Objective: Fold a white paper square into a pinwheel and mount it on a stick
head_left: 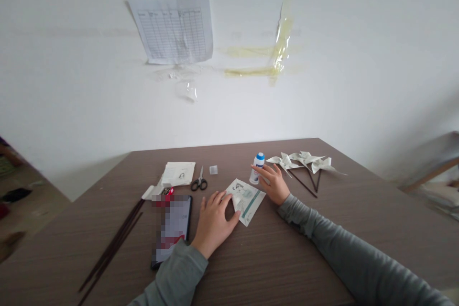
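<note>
A square printed sheet of paper (247, 199) lies on the table, with a folded or creased part at its left side. My left hand (215, 222) rests at its left edge, fingers apart, thumb and fingertips touching the paper. Just beyond the sheet's far right side stands a small white bottle with a blue top (256, 177), upright. My right hand (275, 185) is beside it, fingers stretched out and partly in front of the bottle; whether they touch it I cannot tell. To the right lie several paper pinwheels (304, 158) on dark sticks.
Scissors (199, 181) and a small clear cube-shaped piece (213, 169) lie further back. Left of them is a stack of paper squares (181, 173). A phone (175, 229) lies beside my left forearm, a red packet (166, 197) at its top. Several dark sticks (113, 244) lie at left.
</note>
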A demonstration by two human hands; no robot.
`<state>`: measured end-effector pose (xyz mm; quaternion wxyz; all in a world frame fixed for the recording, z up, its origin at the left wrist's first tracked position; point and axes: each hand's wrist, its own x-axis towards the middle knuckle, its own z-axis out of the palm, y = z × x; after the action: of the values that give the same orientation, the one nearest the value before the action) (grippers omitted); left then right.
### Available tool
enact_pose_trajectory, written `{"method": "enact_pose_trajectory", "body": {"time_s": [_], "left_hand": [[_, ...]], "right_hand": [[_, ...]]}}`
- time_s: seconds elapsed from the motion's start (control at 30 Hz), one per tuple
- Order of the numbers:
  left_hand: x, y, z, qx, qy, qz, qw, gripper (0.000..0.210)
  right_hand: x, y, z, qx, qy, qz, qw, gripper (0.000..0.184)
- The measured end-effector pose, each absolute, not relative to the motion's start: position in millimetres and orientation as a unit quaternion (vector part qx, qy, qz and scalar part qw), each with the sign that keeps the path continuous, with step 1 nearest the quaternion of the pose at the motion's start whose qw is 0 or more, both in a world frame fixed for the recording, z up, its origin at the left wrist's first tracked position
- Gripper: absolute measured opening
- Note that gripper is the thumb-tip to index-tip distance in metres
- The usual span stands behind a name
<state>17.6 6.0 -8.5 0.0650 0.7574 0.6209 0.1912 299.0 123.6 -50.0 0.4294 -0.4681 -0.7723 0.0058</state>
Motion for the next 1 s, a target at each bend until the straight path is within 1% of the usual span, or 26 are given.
{"method": "enact_pose_trajectory", "body": {"time_s": [0.17, 0.33, 0.5, 0.57, 0.7, 0.73, 0.8, 0.9, 0.97, 1.0], "left_hand": [[17, 7, -11, 0.759, 0.62, 0.19, 0.06, 0.053], [14, 9, -17, 0.754, 0.623, 0.201, 0.053, 0.049], [11, 11, -20, 0.758, 0.62, 0.198, 0.046, 0.044], [11, 11, -20, 0.76, 0.62, 0.19, 0.045, 0.043], [10, 10, -19, 0.762, 0.623, 0.174, 0.044, 0.044], [10, 10, -19, 0.762, 0.622, 0.174, 0.044, 0.044], [9, 11, -21, 0.762, 0.62, 0.181, 0.043, 0.044], [9, 11, -21, 0.761, 0.62, 0.186, 0.04, 0.043], [9, 11, -20, 0.761, 0.623, 0.18, 0.037, 0.043], [9, 10, -18, 0.761, 0.623, 0.176, 0.037, 0.043]], "right_hand": [[298, 122, -48, -0.47, -0.778, 0.0, 0.417, 0.055], [299, 122, -49, -0.475, -0.787, 0.001, 0.394, 0.052], [299, 124, -52, -0.471, -0.784, 0.022, 0.404, 0.051], [299, 124, -52, -0.46, -0.773, 0.042, 0.435, 0.044], [299, 125, -51, -0.43, -0.725, 0.077, 0.533, 0.015], [299, 126, -50, -0.431, -0.707, 0.083, 0.555, 0.018], [298, 129, -51, -0.445, -0.669, 0.101, 0.586, 0.036], [298, 133, -54, -0.484, -0.635, 0.15, 0.583, 0.062], [297, 135, -55, -0.5, -0.636, 0.178, 0.561, 0.069], [297, 136, -55, -0.502, -0.641, 0.186, 0.55, 0.068]]}}
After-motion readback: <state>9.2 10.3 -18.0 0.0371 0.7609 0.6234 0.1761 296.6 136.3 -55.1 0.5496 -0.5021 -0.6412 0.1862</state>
